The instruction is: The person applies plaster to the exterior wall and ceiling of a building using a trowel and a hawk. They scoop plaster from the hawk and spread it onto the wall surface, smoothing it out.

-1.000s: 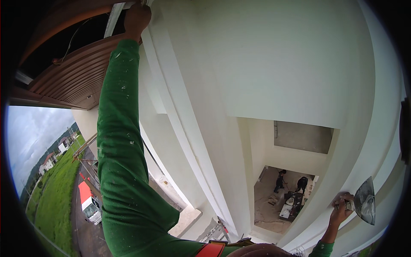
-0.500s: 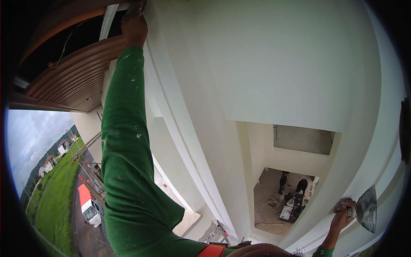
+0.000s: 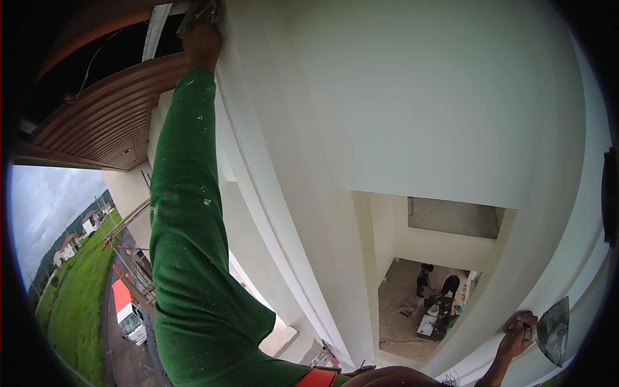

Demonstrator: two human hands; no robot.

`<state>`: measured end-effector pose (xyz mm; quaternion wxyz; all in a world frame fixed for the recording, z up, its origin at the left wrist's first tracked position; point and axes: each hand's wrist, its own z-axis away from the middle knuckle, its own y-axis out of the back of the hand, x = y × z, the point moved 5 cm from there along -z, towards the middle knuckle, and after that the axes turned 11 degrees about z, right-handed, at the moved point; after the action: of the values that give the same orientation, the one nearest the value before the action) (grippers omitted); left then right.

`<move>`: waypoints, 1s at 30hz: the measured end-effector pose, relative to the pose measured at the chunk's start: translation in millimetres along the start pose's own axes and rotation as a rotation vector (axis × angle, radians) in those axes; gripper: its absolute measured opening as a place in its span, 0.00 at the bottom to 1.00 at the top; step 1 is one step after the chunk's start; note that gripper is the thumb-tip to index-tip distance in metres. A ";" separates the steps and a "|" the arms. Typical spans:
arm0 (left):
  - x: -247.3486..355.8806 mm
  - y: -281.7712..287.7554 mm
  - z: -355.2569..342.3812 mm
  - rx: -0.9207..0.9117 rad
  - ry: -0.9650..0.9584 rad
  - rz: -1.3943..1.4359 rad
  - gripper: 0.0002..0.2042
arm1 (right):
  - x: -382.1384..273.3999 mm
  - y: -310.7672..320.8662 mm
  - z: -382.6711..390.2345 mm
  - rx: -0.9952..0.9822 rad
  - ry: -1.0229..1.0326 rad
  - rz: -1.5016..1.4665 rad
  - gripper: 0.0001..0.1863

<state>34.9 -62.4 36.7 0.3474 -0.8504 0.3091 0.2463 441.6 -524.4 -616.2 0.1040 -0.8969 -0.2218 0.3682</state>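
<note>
My left arm, in a green sleeve with white specks, reaches up to the top edge of the view. There my left hand (image 3: pixel 202 46) is closed round a putty knife, whose grey blade (image 3: pixel 195 14) lies close to the top of the pale wall, beside the opening in the brown soffit. The blade's contact with the wall is hard to make out. Low on the right, my right hand (image 3: pixel 520 333) grips the handle of a broad putty knife (image 3: pixel 553 332). Its wide grey blade is smeared and held out away from the wall.
A ribbed brown soffit (image 3: pixel 109 119) has a dark gap with a hanging wire. Below the wall, an opening looks down on a sandy floor with two people and a dark table (image 3: pixel 435 316). Scaffold poles (image 3: pixel 132 258) and a red-and-white truck (image 3: pixel 130 316) are at the left.
My left hand stays high by the soffit while its blade tilts and shows more. The view has shifted slightly, and my right hand with its putty knife sits a little lower.
</note>
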 end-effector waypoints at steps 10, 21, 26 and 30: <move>-39.7 -23.4 12.8 -0.226 0.232 -0.043 0.17 | 2.7 3.8 1.0 -0.038 -0.008 -0.007 0.07; -42.6 -11.3 31.7 -0.349 0.226 -0.080 0.14 | -0.5 -0.5 -0.4 -0.051 0.006 -0.028 0.06; -32.6 23.3 43.1 -0.310 0.240 0.033 0.15 | 2.5 -1.9 0.1 -0.066 0.027 -0.055 0.05; -56.6 27.5 21.7 -0.376 0.514 0.055 0.17 | 5.7 4.4 0.9 -0.035 0.020 -0.025 0.05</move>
<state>-27.6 -41.9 46.7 0.0878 -0.9254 0.3586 0.0853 446.0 -525.6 -621.9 0.0950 -0.8994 -0.2384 0.3540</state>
